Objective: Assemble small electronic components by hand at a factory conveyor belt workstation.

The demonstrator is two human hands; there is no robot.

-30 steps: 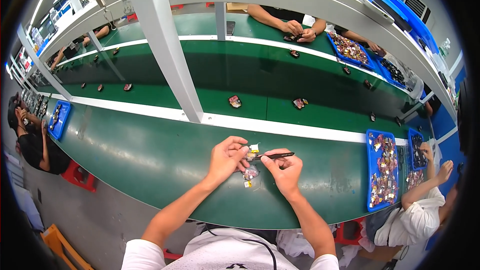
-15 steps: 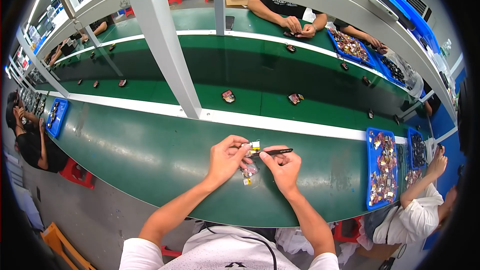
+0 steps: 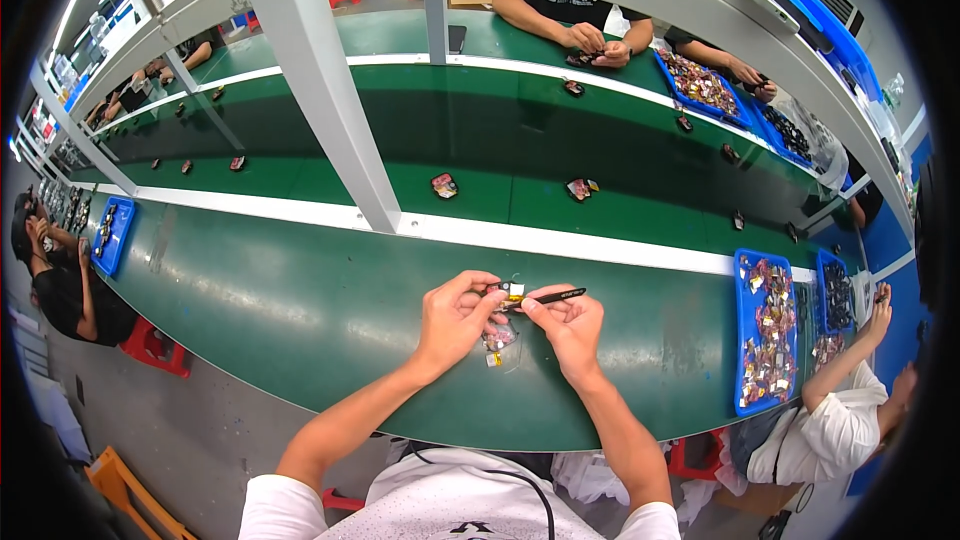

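Observation:
Between the thumb and fingers of my left hand (image 3: pixel 452 322) is a small electronic assembly (image 3: pixel 514 290) with a dark part and a silver-and-yellow piece. My right hand (image 3: pixel 570 335) pinches black tweezers (image 3: pixel 562 294), their tip end reaching to the assembly. The fingers hide the exact contact point. Just below my hands, on the green bench (image 3: pixel 300 310), lies another small assembly (image 3: pixel 499 338) with a silver and yellow part and thin wires.
To the right stands a blue tray (image 3: pixel 741 340) full of small parts, with another blue tray (image 3: pixel 833 295) of dark parts beyond. A white rail (image 3: pixel 560 247) and post (image 3: pixel 325 90) separate the bench from a green belt (image 3: pixel 340 177) carrying scattered assemblies. Co-workers sit across and at both sides.
The assemblies on the belt have shifted slightly left. The held assembly has turned a little between my fingers, and the tweezers have moved slightly. The co-worker's hands across the belt have shifted too.

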